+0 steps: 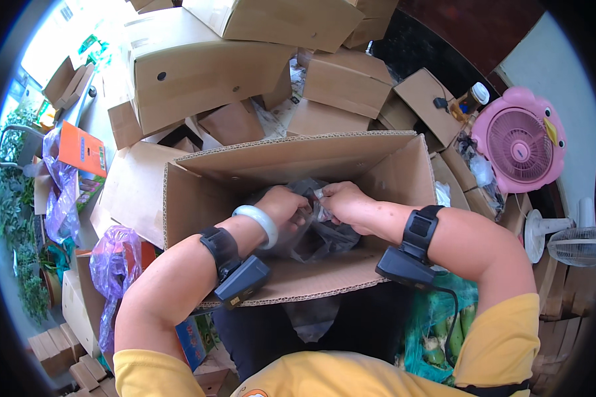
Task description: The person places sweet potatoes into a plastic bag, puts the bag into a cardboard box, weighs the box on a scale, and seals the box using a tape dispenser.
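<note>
The plastic bag [321, 245], dark and thin enough to see through, lies crumpled inside the open cardboard box [291, 162], around the middle. The right hand [343, 202] has its thumb and fingers closed in a pinch on a pale, bunched bit of the plastic. The left hand [283, 206] is just beside it, fingers curled inward over the bag; I cannot tell whether they grip the film or only touch it. If the hands pull apart hard, such thin film could tear where it is pinched, and a loose left hold could let that side slip down into the folds. What, if anything, the bag contains is too hard to make out.

On the left wrist, the pale bangle [258, 223] could snag plastic if that hand goes deeper. Both forearms carry strapped-on devices: the left black device [244, 281] is near the box's front edge and could catch on it, while the cable [455, 317] from the right black device [405, 268] hangs down over the green bag of vegetables [437, 337] and could hook there. Leaning on the front wall could bend or tip the box.

Farther out, the cartons [212, 83] lie piled at odd angles behind the box, so a shove against them could make some slide.
</note>
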